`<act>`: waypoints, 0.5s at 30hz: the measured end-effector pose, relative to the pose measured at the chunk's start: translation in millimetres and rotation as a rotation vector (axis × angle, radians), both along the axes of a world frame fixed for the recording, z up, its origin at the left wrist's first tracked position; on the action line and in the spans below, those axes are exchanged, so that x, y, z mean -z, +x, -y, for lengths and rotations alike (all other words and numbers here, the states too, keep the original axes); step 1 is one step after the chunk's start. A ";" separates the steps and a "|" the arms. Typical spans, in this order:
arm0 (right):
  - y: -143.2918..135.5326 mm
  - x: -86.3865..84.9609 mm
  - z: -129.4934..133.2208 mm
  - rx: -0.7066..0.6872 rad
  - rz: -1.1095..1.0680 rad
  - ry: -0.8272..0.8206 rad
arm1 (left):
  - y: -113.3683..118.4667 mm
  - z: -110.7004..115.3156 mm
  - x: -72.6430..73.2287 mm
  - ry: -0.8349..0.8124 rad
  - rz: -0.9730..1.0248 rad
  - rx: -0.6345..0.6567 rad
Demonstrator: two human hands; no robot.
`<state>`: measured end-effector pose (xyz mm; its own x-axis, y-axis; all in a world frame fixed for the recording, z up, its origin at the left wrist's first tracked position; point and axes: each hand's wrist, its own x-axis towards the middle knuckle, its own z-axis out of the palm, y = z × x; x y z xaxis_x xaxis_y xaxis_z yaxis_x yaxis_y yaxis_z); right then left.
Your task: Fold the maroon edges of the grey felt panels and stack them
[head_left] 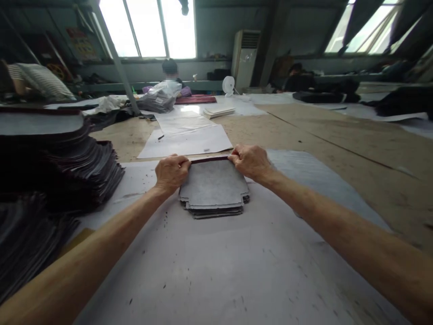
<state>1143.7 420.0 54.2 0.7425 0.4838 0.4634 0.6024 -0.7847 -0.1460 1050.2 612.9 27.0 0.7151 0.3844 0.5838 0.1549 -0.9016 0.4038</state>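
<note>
A small stack of grey fabric pieces (216, 183) with notched near corners lies on white paper in front of me. Along the far edge of its top piece runs a dark maroon strip (209, 160). My left hand (172, 172) pinches that edge at its left end. At the right end, the fingertips of my right hand (251, 160) are closed on the same edge. Both hands rest close to the table, palms turned down. Lower layers of the stack show only at the near side and the right corner.
Tall piles of dark fabric pieces (101, 176) stand at my left. A pale sheet (304, 176) lies to the right on the brown table (324, 131). Farther off are white paper sheets (189, 142), a booklet (218, 111), a small fan (228, 85) and several people working.
</note>
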 end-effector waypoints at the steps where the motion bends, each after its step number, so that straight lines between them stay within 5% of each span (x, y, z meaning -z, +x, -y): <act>1: -1.5 0.5 0.8 -0.001 0.009 0.002 | -2.5 1.7 0.3 0.000 0.025 -0.005; 8: -7.8 -0.4 3.6 -0.044 0.044 -0.005 | -16.1 6.2 -5.6 0.026 0.157 0.030; 15: 0.6 14.5 0.2 -0.051 -0.118 0.086 | -3.3 -3.4 3.7 0.100 -0.018 0.027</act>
